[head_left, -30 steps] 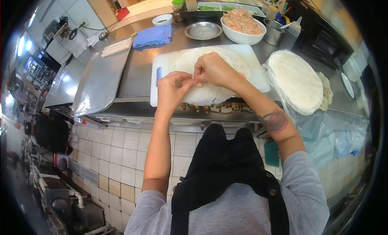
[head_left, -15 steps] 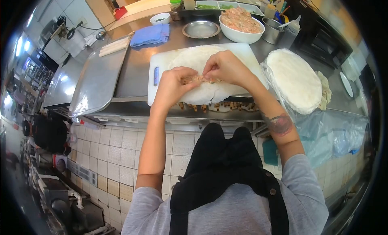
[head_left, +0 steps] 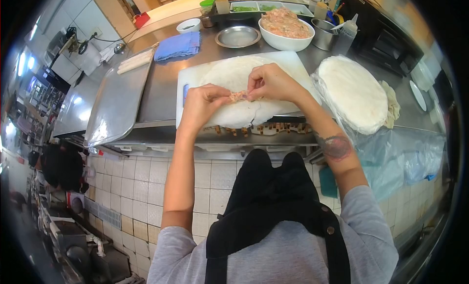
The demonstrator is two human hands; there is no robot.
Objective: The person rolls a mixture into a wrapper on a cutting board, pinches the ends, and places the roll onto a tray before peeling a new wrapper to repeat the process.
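A round white wrapper sheet (head_left: 239,115) lies on the white cutting board (head_left: 299,71), with a crack in its near edge. Across its middle runs a narrow strip of pinkish meat filling (head_left: 238,96). My left hand (head_left: 204,102) pinches the strip's left end between thumb and fingers. At the other end my right hand (head_left: 270,83) is closed, its fingertips pressed on the filling. Both palms hide part of the strip.
Left of the board is a metal tray (head_left: 115,105) with several white rolls (head_left: 135,62). Behind are a blue cloth (head_left: 178,45), a metal plate (head_left: 238,37) and a bowl (head_left: 286,43) heaped with filling. Stacked wrappers (head_left: 351,93) in plastic lie at right.
My hands have moved slightly apart, the left one leftward, and more of the filling strip shows between them. The view has shifted a little.
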